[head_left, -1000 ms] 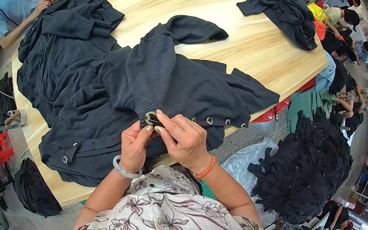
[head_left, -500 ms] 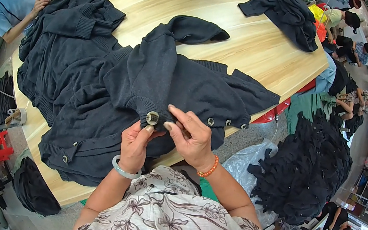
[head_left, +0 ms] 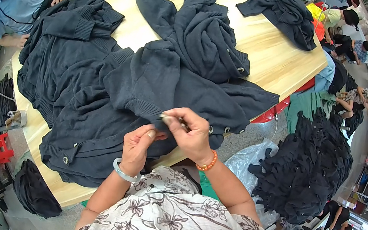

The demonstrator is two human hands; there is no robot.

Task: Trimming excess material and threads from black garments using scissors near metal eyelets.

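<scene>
A dark knitted cardigan (head_left: 151, 77) lies in front of me, its ribbed edge drawn up between my hands. My right hand (head_left: 191, 135) pinches that ribbed edge between thumb and fingers. Something small and dark shows among its curled fingers, too hidden to name. Just below and to the left, my left hand (head_left: 137, 145) is closed on the same cardigan, thumb against the fingers, at its near edge. Pale-rimmed buttons (head_left: 211, 129) run along the cardigan's right side.
More dark cardigans (head_left: 61, 73) are heaped to the left on the wooden table (head_left: 272, 61). Another crumpled cardigan (head_left: 208, 35) lies beyond, and a dark garment (head_left: 283, 14) at the far right. A co-worker (head_left: 19, 2) stands at the left. Dark garments (head_left: 308, 166) are piled right of the table.
A crumpled cardigan now lies on the far middle of the table. The large button that showed at my left thumb is out of sight. My right hand has shifted slightly onto the ribbed edge.
</scene>
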